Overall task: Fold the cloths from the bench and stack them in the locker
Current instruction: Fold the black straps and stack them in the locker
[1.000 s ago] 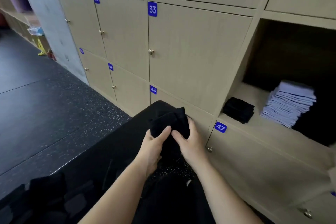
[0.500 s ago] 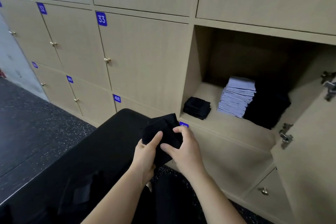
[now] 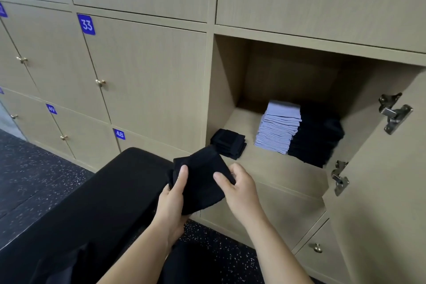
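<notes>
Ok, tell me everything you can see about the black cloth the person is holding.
The black cloth is soft, matte fabric, folded into a thick, roughly square pad. It is held tilted in the air near the end of the black bench, just in front of the open locker. The left hand grips its left side, thumb on top; the right hand pinches its right edge. No print or label shows.
</notes>
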